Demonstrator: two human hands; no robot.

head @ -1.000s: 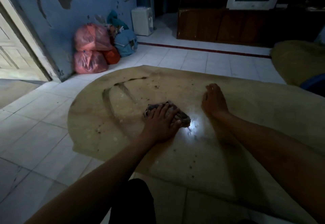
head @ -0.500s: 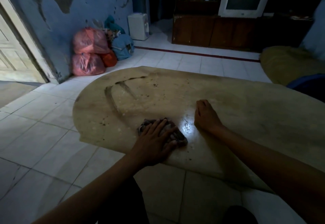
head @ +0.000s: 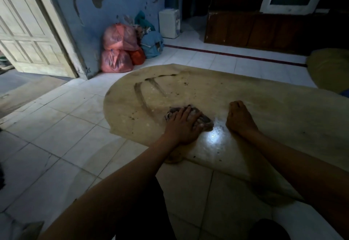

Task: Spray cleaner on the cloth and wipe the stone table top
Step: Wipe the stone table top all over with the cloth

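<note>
Grime covers most of the stone table top (head: 255,107), a low slab with a rounded left end, and the person is partway through wiping it. Their left hand (head: 182,126) lies flat with fingers spread, pressing a dark crumpled cloth (head: 204,120) against the stone close to the near edge, just right of a dark curved streak. The right hand (head: 239,116) rests on the stone beside the cloth, knuckles bent and fingers tucked under; it seems to hold nothing, more a prop for their weight than a tool. A bright wet-looking patch glints between the two wrists.

What could go wrong from here, as I judge it: the cloth sits near the near edge, so a stroke pulled toward the body could drag it and the loose dark specks off onto the tiled floor (head: 62,138). A flat palm has no real hold on the cloth, and it could bunch and skip over the streak. Leaning on a damp, polished slab could also let the bracing hand slide. No spray bottle is in view
</note>
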